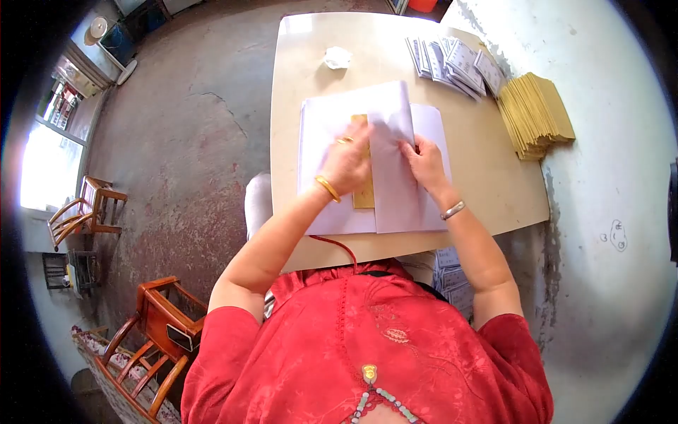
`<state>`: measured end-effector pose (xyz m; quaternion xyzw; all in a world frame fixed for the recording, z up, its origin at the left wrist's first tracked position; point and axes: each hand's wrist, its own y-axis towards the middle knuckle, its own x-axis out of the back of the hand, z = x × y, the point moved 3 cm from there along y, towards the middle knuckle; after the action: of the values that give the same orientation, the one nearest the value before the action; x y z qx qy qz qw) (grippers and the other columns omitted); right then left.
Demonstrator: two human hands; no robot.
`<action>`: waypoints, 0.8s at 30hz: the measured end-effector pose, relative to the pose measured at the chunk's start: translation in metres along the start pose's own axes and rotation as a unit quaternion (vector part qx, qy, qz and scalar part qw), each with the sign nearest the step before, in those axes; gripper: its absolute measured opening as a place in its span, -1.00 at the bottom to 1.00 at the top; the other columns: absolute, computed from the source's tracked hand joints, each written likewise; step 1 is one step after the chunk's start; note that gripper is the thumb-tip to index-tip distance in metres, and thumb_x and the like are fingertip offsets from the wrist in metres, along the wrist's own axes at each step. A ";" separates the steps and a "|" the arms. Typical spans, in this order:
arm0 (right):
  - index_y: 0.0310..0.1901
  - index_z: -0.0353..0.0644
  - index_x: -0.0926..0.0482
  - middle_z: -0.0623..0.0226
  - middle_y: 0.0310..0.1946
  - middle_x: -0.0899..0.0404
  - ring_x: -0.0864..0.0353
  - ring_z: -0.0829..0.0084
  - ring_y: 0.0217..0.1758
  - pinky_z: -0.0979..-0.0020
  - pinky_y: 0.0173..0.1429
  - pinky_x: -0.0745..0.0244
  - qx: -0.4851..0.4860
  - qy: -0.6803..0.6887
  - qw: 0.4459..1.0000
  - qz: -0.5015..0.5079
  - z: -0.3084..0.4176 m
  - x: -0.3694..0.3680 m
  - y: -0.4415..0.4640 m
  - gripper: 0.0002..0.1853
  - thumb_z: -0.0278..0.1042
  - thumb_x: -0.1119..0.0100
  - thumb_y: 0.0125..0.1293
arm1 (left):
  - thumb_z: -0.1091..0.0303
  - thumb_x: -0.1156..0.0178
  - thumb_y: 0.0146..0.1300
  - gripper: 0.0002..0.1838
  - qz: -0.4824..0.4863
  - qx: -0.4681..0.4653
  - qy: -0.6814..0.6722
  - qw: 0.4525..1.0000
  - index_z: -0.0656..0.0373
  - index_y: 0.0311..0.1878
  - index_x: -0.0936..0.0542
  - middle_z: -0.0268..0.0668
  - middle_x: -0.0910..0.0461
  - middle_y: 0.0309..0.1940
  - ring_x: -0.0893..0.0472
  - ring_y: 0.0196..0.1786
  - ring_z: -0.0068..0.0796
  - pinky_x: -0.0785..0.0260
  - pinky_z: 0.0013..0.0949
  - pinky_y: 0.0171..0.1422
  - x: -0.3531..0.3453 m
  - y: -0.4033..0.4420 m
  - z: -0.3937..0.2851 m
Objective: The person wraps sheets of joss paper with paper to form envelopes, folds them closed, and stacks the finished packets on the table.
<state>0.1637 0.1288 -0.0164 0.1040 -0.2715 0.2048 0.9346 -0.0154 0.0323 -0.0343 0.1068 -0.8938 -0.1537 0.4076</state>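
A stack of large white paper sheets (321,212) lies on the table in front of me. Its top sheet (394,187) is raised and folded over from the right, partly covering a flat yellow-brown piece (363,196) that looks like paper or card. My right hand (428,166) pinches the right edge of this sheet between thumb and fingers. Over the yellow-brown piece, at the fold's left edge, is my left hand (347,162). Its fingers are smeared by motion, so their grip does not show.
A crumpled white lump (337,58) sits on the far part of the table (296,63). At the back right lie several printed white packets (452,63) beside a yellow-brown stack (533,116). The wall (600,162) borders the right. Wooden chairs (152,318) stand at left.
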 end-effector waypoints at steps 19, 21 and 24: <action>-0.25 -0.27 -0.65 0.01 -0.33 -0.67 -0.65 0.03 -0.22 0.12 -0.08 -0.52 -0.026 -0.135 0.990 -0.002 -0.007 0.002 0.010 -0.66 -0.10 -0.18 0.24 | 0.58 -0.44 0.01 -0.22 0.006 0.303 -0.479 0.824 0.31 0.33 -0.30 -0.12 -0.59 0.01 -0.64 0.01 -0.37 -0.55 -0.32 0.11 0.041 0.020 0.032; -0.21 -0.25 -0.66 -0.02 -0.26 -0.68 -0.66 -0.02 -0.14 0.12 0.00 -0.53 -0.037 -0.136 0.990 -0.001 -0.003 -0.001 0.011 -0.66 -0.10 -0.17 0.24 | 0.59 -0.44 0.00 -0.24 0.007 0.285 -0.472 0.834 0.30 0.30 -0.32 -0.11 -0.59 0.02 -0.65 -0.01 -0.38 -0.56 -0.32 0.07 0.036 0.029 0.016; -0.16 -0.25 -0.66 -0.01 -0.22 -0.68 -0.66 0.01 -0.10 0.14 0.05 -0.54 -0.044 -0.158 0.986 -0.004 -0.008 -0.006 0.015 -0.65 -0.10 -0.17 0.24 | 0.59 -0.41 0.00 -0.29 0.056 0.249 -0.467 0.847 0.28 0.26 -0.35 -0.15 -0.61 -0.04 -0.65 -0.05 -0.42 -0.56 -0.33 0.03 0.010 0.041 0.015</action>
<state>0.1567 0.1428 -0.0254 0.0946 -0.4244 0.1695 0.8844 -0.0358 0.0702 -0.0219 0.0699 -0.9913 0.0653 -0.0899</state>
